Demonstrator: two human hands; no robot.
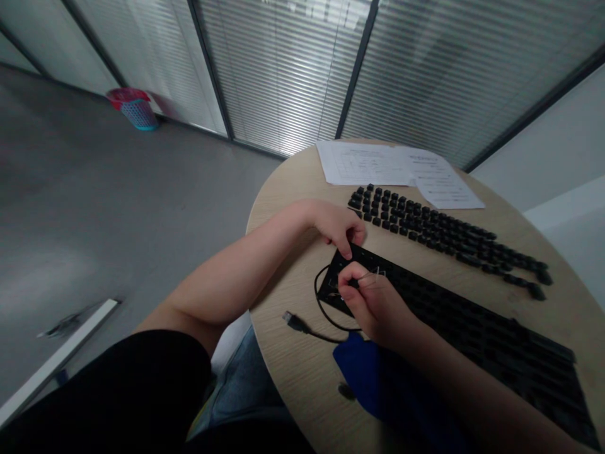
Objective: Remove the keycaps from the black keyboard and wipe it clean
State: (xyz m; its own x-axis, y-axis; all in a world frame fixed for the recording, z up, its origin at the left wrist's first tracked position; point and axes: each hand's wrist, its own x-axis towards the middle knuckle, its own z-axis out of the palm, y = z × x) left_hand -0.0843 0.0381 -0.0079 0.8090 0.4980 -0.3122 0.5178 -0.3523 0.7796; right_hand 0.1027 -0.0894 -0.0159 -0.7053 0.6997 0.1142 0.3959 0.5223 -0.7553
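A black keyboard [454, 315] lies at a slant on the round table, with its keycaps off at least at the left end. My left hand [338, 227] grips its far left corner, thumb on top and fingers curled by the edge. Over the left end of the keyboard, my right hand [371, 299] is closed around a thin wire tool [378, 276] that looks like a wire keycap puller. The tool's working end is mostly hidden by my fingers. Behind the keyboard, several loose black keycaps [425, 221] are laid out in rows.
The keyboard's USB plug [295, 321] and cable lie near the table's left edge. A blue cloth [363, 372] is beneath my right forearm, beside a small dark round object [346, 391]. Printed papers [368, 164] lie at the far edge. A bin [139, 113] stands on the floor.
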